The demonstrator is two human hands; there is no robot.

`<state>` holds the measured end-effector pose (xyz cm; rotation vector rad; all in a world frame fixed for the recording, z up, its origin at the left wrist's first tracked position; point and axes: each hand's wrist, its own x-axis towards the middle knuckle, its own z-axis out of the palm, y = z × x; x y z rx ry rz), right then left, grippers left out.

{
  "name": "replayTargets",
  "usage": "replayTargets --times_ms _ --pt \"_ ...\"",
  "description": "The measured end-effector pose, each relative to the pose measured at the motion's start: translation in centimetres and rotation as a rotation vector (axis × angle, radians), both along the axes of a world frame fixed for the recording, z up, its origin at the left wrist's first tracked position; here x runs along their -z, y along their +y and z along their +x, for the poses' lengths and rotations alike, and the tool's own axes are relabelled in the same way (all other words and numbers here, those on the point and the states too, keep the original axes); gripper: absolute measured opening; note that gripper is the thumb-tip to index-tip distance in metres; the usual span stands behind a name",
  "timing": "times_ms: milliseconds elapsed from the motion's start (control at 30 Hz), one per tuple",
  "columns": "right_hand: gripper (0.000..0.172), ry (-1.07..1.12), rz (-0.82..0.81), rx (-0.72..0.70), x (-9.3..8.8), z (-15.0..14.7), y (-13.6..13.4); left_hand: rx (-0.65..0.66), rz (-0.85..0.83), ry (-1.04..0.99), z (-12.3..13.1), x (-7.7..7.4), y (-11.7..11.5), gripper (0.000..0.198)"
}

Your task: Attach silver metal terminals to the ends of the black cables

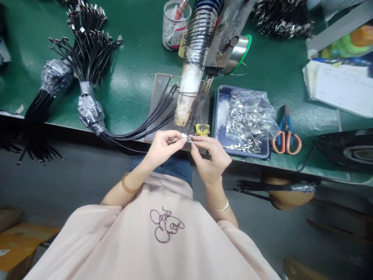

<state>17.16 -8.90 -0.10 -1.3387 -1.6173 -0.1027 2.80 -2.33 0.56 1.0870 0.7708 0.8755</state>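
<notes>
Both hands meet at the table's front edge. My left hand [164, 149] is closed in a pinch, thumb against forefinger. Facing it, my right hand [213, 157] also pinches, its fingertips nearly touching the left ones. Between them is a small silvery metal piece [189, 139]; its exact kind is too small to tell. A yellow block [202, 129] stands just beyond the right fingertips. Black cables [136, 132] run from a plastic-wrapped bundle [90, 111] past my left hand onto a dark board [159, 99]. Right of my right hand, a blue tray [217, 134] holds many small metal connector shells [246, 120].
A ribbed hose with a white nozzle [189, 89] hangs over the board, beside a metal stand with a solder wire spool [239, 54]. Orange-handled pliers [286, 132] lie right of the tray. Behind stand a cup [175, 29] and more cable bundles [56, 77]; papers [340, 85] lie right.
</notes>
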Motion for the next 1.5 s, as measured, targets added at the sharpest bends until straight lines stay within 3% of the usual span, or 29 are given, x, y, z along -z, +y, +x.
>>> replayTargets --times_ms 400,1133,1500 --pt "0.018 -0.061 0.041 0.007 0.3 0.0 0.6 -0.093 0.068 0.097 0.6 -0.1 0.2 0.011" --pt "0.015 -0.087 0.024 0.028 0.0 -0.1 0.8 -0.121 0.100 0.198 0.6 -0.8 0.1 0.012" --pt "0.022 -0.060 0.035 0.032 -0.1 -0.3 0.8 -0.155 0.211 0.250 0.5 -0.7 -0.3 0.010"
